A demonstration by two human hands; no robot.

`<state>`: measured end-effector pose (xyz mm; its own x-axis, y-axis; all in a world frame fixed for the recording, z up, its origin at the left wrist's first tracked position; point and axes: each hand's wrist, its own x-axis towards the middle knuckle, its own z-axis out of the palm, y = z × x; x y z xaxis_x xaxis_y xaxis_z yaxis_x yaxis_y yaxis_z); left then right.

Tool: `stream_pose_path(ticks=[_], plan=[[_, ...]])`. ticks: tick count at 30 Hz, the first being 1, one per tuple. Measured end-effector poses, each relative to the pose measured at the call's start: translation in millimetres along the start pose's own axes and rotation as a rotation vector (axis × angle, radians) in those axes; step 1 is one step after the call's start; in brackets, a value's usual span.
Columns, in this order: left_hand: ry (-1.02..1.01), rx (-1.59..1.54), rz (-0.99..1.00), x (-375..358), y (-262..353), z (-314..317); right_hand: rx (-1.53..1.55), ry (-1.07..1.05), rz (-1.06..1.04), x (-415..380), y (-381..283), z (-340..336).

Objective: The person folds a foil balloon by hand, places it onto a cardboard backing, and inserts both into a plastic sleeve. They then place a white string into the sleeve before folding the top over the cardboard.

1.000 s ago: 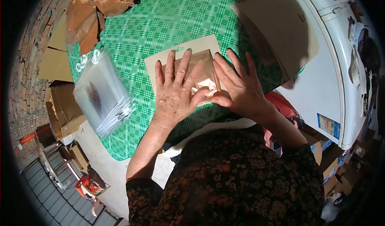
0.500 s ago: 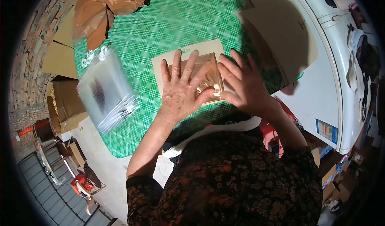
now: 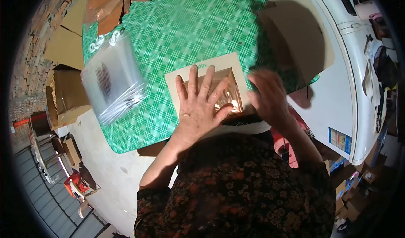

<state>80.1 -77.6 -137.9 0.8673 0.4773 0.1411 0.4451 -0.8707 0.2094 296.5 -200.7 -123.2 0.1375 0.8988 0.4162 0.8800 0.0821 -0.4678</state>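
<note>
My left hand [image 3: 198,107] lies flat with its fingers spread, pressing on a shiny copper-brown sheet, perhaps film or foil [image 3: 233,92]. That sheet rests on a larger cream-coloured card [image 3: 236,60] near the table's front edge. My right hand [image 3: 270,95] is just right of the card, smeared by motion. Its fingers are bent, and whether anything is between them does not show. Left of the card lies a stack of clear plastic bags [image 3: 116,75] with white cords.
A green checked tablecloth [image 3: 190,27] covers the table. Crumpled brown sheets [image 3: 109,10] lie at the back left, beige card [image 3: 299,31] at the right. A white appliance [image 3: 333,98] stands beside the table, and an open cardboard box [image 3: 69,94] at the left.
My right hand has lifted off the brown sheet's right side and moved right, its spread fingers now bent. My left hand stays flat on the sheet. The view has shifted slightly.
</note>
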Motion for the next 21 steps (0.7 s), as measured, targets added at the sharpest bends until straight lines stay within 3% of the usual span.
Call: stream_pose_path(ticks=[2, 6, 12, 14, 16, 18, 20, 21], plan=[[0.015, 0.006, -0.018, -13, 6, 5, 0.102, -0.031, 0.044, -45, -9, -12], [0.018, 0.042, -0.087, -24, 20, 11, 0.406, -0.270, 0.354, -116, -35, 5], [0.029, -0.009, -0.154, -28, 30, 14, 0.919, -0.354, 0.781, -112, -49, 50], [0.043, -0.032, -0.173, -28, 31, 13, 1.083, -0.230, 0.825, -97, -60, 60], [0.064, -0.044, -0.184, -28, 33, 13, 1.198, 0.077, 0.751, -67, -89, 64], [0.034, -0.071, -0.206, -28, 33, 14, 1.244, 0.068, 0.609, -75, -79, 76], [-0.002, -0.101, -0.221, -27, 34, 11, 1.236, 0.083, 0.704, -64, -89, 70], [0.005, -0.128, -0.219, -29, 33, 9, 1.225, 0.137, 0.632, -56, -93, 71]])
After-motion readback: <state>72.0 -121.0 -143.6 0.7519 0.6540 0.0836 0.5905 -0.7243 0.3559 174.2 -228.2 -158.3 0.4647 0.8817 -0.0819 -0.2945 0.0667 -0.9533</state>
